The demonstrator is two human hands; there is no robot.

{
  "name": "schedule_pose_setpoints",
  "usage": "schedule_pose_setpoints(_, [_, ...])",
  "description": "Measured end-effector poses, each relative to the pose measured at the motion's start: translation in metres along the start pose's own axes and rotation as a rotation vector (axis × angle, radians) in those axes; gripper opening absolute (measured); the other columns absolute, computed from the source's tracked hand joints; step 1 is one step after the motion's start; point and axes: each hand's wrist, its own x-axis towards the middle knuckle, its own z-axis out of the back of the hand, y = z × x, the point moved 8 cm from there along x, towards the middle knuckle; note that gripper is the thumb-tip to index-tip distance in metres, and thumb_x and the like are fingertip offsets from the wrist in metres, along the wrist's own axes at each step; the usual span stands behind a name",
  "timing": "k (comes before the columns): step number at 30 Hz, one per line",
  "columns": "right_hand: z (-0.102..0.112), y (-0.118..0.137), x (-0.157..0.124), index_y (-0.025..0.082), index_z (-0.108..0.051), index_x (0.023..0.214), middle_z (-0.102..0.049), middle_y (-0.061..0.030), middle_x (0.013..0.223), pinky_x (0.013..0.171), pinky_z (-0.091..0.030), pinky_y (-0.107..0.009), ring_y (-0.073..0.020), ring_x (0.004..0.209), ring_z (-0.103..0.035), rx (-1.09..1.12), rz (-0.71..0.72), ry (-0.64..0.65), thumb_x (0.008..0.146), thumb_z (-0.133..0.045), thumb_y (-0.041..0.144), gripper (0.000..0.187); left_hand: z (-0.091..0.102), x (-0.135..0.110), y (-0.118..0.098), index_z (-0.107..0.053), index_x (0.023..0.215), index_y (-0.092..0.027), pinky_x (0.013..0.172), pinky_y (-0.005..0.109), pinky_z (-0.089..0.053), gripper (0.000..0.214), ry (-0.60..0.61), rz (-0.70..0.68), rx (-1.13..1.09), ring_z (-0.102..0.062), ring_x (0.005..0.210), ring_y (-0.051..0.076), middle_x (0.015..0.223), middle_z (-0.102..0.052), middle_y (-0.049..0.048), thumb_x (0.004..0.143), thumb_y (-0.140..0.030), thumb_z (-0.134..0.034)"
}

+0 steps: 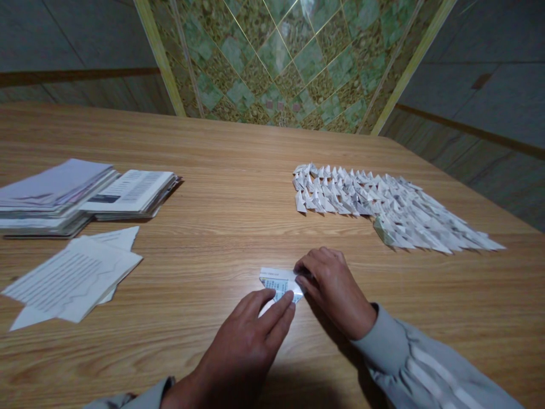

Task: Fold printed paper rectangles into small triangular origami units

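Note:
A small folded piece of printed paper [279,285], partly pale blue with dark characters, lies on the table in front of me. My left hand [251,335] comes from below and holds its lower edge, with thumb and fingers on the paper. At the right end of the piece, my right hand [330,284] pinches the corner between thumb and curled fingers. The fingers cover parts of the piece, so its full outline is hidden.
Rows of small folded paper pieces [336,190] stand close together at the right. To the left are stacks of printed sheets [131,190] and a purple-topped pile [63,179]. Nearer me lie loose lined sheets [76,278]. Everything rests on a wooden table [213,227].

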Motion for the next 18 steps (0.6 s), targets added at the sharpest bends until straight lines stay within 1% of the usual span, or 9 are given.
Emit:
schedule_pose_setpoints(4, [0.0002,0.0012,-0.0008,0.019,-0.067,0.086,-0.067,-0.0032,0.088,0.084,-0.031,-0.036,-0.022,0.088,-0.056,-0.042,0.003,0.008,0.087,-0.067,0.012,0.008,0.0016,-0.0002,-0.001,-0.067,0.117,-0.009,0.071,0.043,-0.06,0.035,-0.014,-0.006,0.013,-0.064,0.096,0.031,0.119,-0.072,0.0137,0.091,-0.004,-0.044])
schedule_pose_setpoints(7, [0.0011,0.0008,-0.001,0.02,-0.067,0.085,-0.066,-0.0028,0.087,0.083,-0.031,-0.036,-0.0218,0.087,-0.055,-0.047,0.006,0.009,0.087,-0.067,0.012,0.008,0.0011,-0.0005,-0.0004,-0.066,0.118,-0.008,0.072,0.044,-0.06,0.036,-0.004,0.0,-0.007,-0.064,0.097,0.031,0.12,-0.071,0.0139,0.091,-0.003,-0.044])
schedule_pose_setpoints(10, [0.0019,-0.0013,-0.0006,0.019,-0.064,0.084,-0.065,-0.0019,0.085,0.08,-0.032,-0.034,-0.0213,0.087,-0.055,0.024,-0.013,-0.003,0.083,-0.071,0.013,0.009,-0.0013,-0.0011,-0.0002,-0.064,0.121,-0.007,0.073,0.045,-0.059,0.037,0.017,0.003,-0.024,-0.062,0.099,0.032,0.122,-0.07,0.0147,0.09,-0.003,-0.045])
schedule_pose_setpoints(13, [-0.0007,-0.0023,0.0,0.019,-0.061,0.079,-0.064,-0.0005,0.082,0.078,-0.032,-0.032,-0.0202,0.084,-0.054,0.094,-0.032,0.0,0.08,-0.075,0.015,0.015,-0.0029,-0.0012,-0.0005,-0.063,0.123,-0.008,0.075,0.045,-0.058,0.037,0.025,0.004,-0.018,-0.061,0.1,0.032,0.123,-0.069,0.0156,0.09,-0.004,-0.046])
schedule_pose_setpoints(15, [-0.0023,-0.0012,0.0003,0.019,-0.059,0.079,-0.064,0.0004,0.081,0.079,-0.032,-0.033,-0.0196,0.083,-0.054,0.11,-0.023,-0.008,0.08,-0.074,0.013,0.016,-0.0032,-0.0009,-0.0005,-0.062,0.124,-0.009,0.075,0.045,-0.057,0.037,0.023,0.008,-0.019,-0.061,0.101,0.031,0.123,-0.068,0.0158,0.09,-0.004,-0.046])
schedule_pose_setpoints(18, [-0.0041,0.0016,0.0003,0.02,-0.061,0.086,-0.066,0.0002,0.085,0.086,-0.03,-0.036,-0.02,0.086,-0.056,0.1,0.018,-0.027,0.083,-0.07,0.01,0.014,-0.0042,-0.0006,-0.001,-0.062,0.124,-0.008,0.077,0.045,-0.056,0.038,0.032,0.006,-0.031,-0.06,0.102,0.031,0.124,-0.068,0.0157,0.09,-0.003,-0.046])
